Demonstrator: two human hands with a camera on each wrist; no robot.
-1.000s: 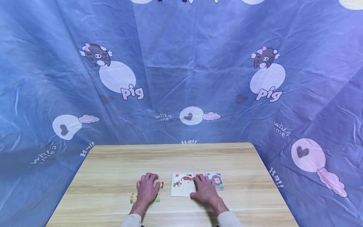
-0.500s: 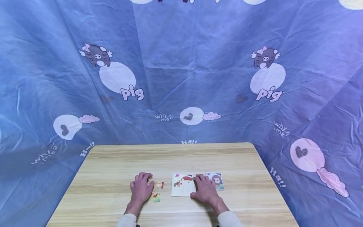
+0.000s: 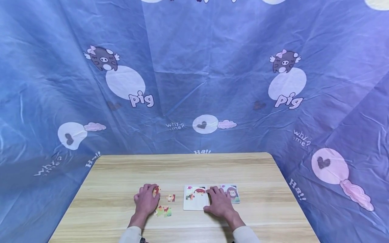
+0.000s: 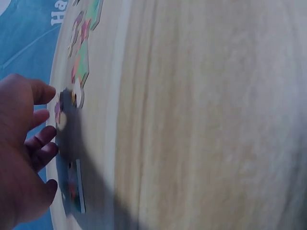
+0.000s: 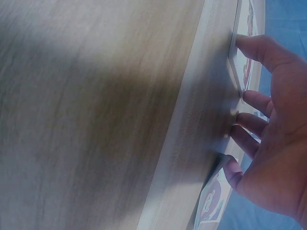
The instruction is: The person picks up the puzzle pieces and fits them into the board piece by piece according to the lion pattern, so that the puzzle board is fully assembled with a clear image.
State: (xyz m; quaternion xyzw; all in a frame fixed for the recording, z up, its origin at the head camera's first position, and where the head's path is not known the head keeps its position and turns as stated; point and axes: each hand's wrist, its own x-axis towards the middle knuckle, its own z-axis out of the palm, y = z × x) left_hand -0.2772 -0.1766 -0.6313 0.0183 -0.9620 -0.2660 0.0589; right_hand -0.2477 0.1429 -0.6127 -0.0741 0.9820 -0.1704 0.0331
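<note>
Fingers spread and loosely bent, my left hand [image 3: 147, 202] is at the left group of jigsaw pieces. A red-brown jigsaw piece [image 3: 156, 190] shows beside its fingertips. To its right lie a jigsaw piece with an animal's face [image 3: 171, 198] and a green jigsaw piece [image 3: 167, 211]. Another jigsaw piece [image 4: 79, 187] lies below the little finger in the left wrist view. My right hand [image 3: 221, 203] rests with thumb and index finger at the right edge of a white puzzle board [image 3: 196, 205], whose upper part bears pictured pieces. Its little finger touches a lion card [image 3: 232, 193].
The wooden table [image 3: 185, 168] has light grain and rounded far corners. A blue cloth [image 3: 182, 84] printed with pigs and words hangs behind it and along both sides.
My left hand has shifted left across the pieces, uncovering the red-brown one and those near its wrist. My right hand and the puzzle board have stayed in place.
</note>
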